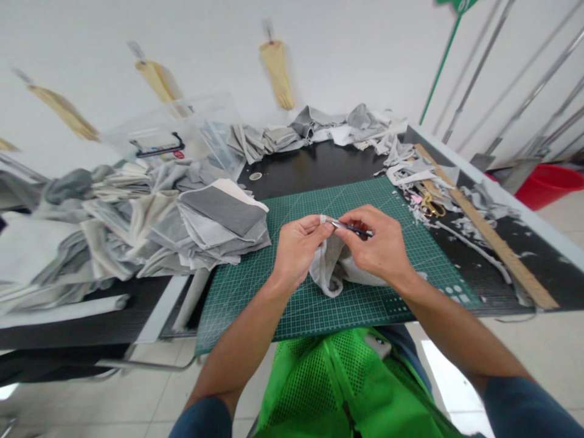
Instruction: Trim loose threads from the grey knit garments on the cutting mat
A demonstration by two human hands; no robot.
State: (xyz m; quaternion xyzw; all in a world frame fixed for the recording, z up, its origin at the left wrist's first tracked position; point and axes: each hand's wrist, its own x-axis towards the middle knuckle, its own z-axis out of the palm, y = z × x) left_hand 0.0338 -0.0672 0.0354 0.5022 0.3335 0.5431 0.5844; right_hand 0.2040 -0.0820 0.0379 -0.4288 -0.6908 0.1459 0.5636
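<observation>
Both the left hand (297, 248) and the right hand (376, 242) are closed: the left pinches the edge of a grey cloth (332, 263), the right grips a small dark-handled metal tool (354, 229), its tip at those fingertips. The cloth is at six o'clock beneath them, over a green cutting mat (249, 310); a fabric pile (223, 213) sits at nine o'clock, a wooden ruler (487, 227) at three.

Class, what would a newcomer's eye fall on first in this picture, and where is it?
Probably the bright green vest at the bottom, just below the green cutting mat. Over the mat, the left hand pinches grey cloth while the right hand holds a small metal-tipped tool. Yellow gloves hang on the wall behind.
</observation>
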